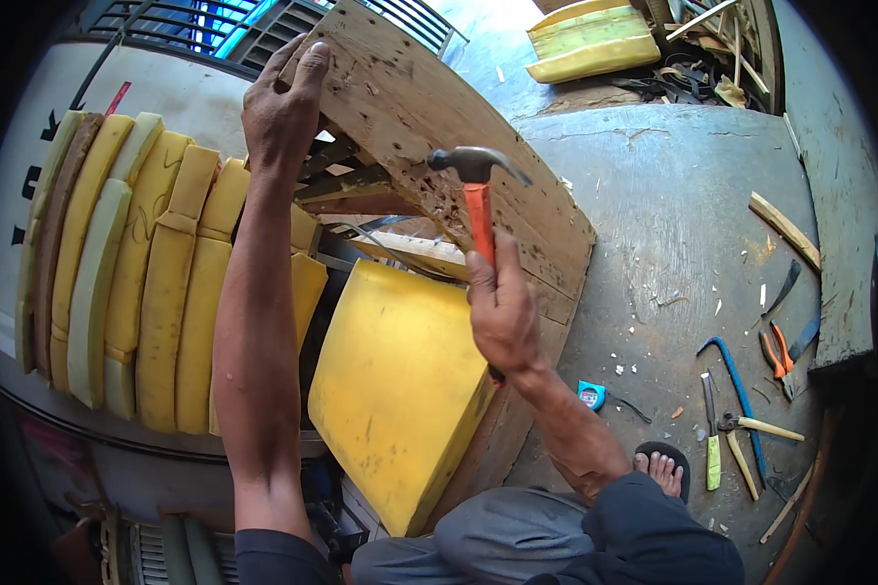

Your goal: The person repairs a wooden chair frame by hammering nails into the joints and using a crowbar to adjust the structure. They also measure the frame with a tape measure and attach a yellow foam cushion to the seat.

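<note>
Here we are with the left hand [288, 102] up at the far end of the wooden frame [410, 88], clamped on its edge, the thumb lying along the board's face. The right hand [502, 312] is closed firmly round the orange handle of a hammer [480, 210] — head on the far side of the fist, blunt face to the left, claw to the right. That head sits in front of the scarred, hole-dotted board; whether it touches the wood, I cannot tell.

The frame leans across the middle of the scene, running from far left to near right. Just on the near side of its opening sits a thick yellow cushion [400, 380], smudged on top, and over to the left a row of foam strips [156, 283] stands packed side by side, yellow and pale green.

Now to the right, on the grey floor [654, 244]: a blue tape measure [591, 394] near the sandalled foot [661, 471], then a green-handled tool [713, 458], pincers [730, 423], a blue pry bar [737, 385] and orange-handled pliers [778, 353]. Wood chips lie scattered about, and far off rests a curved yellow foam piece [595, 41] beside a heap of scraps [717, 58].
</note>
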Available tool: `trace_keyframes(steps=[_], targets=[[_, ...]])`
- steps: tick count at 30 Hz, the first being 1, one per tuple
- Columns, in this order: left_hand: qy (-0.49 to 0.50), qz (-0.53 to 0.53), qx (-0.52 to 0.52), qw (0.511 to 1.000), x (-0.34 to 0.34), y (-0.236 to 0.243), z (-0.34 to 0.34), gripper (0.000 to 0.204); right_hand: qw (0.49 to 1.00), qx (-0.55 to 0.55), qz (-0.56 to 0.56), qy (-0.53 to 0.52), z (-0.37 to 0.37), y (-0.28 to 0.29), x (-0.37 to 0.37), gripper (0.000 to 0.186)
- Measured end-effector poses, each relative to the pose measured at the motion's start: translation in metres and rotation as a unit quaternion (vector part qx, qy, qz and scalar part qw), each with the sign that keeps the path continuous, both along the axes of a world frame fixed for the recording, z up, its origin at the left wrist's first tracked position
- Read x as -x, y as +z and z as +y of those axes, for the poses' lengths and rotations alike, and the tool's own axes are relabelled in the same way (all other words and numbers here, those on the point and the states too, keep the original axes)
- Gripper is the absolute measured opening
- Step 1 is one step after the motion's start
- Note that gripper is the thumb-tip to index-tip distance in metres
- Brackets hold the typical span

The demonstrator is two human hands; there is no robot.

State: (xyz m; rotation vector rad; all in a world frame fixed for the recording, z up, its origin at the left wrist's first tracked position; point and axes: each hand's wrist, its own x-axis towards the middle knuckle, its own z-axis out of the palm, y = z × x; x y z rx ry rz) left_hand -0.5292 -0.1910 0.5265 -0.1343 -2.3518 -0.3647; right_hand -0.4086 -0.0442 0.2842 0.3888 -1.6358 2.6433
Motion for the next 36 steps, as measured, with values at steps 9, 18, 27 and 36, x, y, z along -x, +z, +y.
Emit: trace_keyframes(steps=[9,18,27,36], targets=[[0.026,0.017,-0.019,0.999,0.003,0.0,-0.006,0.05,0.998,0.046,-0.036,0.001,-0.004,-0.001,-0.005,0.034],[0.052,0.044,0.0,0.998,0.008,-0.002,0.01,0.048,0.994,0.006,0.048,-0.097,-0.024,-0.001,0.007,0.033],[0.067,0.042,-0.017,0.997,0.005,-0.009,0.005,0.048,0.995,-0.087,0.056,-0.017,-0.023,0.002,0.005,0.033],[0.058,0.056,-0.015,0.997,0.009,-0.002,0.001,0.049,0.999,-0.029,0.033,-0.022,-0.015,0.015,0.004,0.032]])
